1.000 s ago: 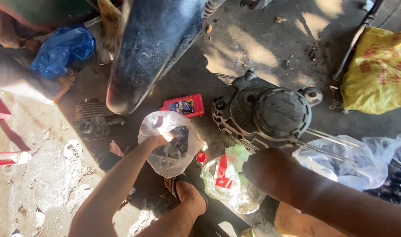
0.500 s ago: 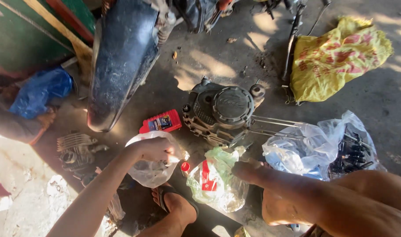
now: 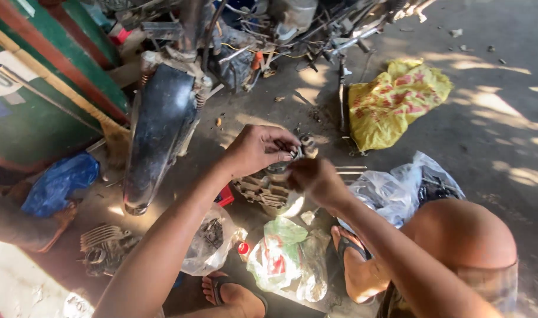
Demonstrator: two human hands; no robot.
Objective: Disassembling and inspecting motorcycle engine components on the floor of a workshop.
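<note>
Head view looks down on a small dark metal part held between both hands, raised over the engine block that sits on the concrete floor. The left hand curls over it from the left with fingertips pressed together on its upper edge; the right hand closes on it from the lower right, thumb and fingers pinching the same piece. Its shape is mostly covered by the fingers, so I cannot tell a long axis or which way it points (it reads as a short, ring-like lump lying roughly across the gap between the two hands).

What could go wrong, as I judge it: the part is small and held only at the fingertips, so a slip would drop it onto the block or among the clear plastic bags and the green-and-white bag below, where it would be hard to find. The bare, sandalled feet sit just beneath. A black mudguard hangs to the left, a yellow bag lies well apart to the right, and a finned cylinder rests lower left.
</note>
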